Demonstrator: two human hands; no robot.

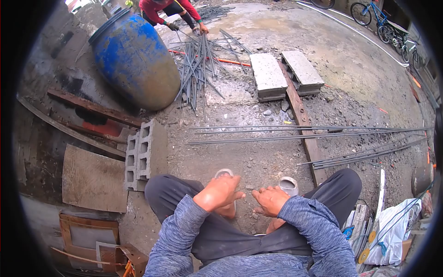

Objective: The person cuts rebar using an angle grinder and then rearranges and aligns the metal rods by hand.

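My left hand [221,192] hangs in front of my left knee, palm down, its fingers stretched toward the right and holding nothing I can see. Across a small gap, my right hand [271,201] is also palm down with loosely spread fingers, and nothing shows in it. Under the hands are my feet in sandals, partly hidden; a pale rounded sandal tip [224,172] shows beyond the left hand. A grey rounded thing [289,183] sits just beyond the right hand; its kind is unclear. Farther forward, long thin steel bars [258,139] lie across a wooden plank [300,113].
Hollow concrete blocks [159,150] stand at left; two more blocks [268,76] lie ahead. A blue drum [134,60] leans at upper left. A person in red sleeves [184,9] bends over a pile of bars [198,64]. A white sack [399,221] lies at right.
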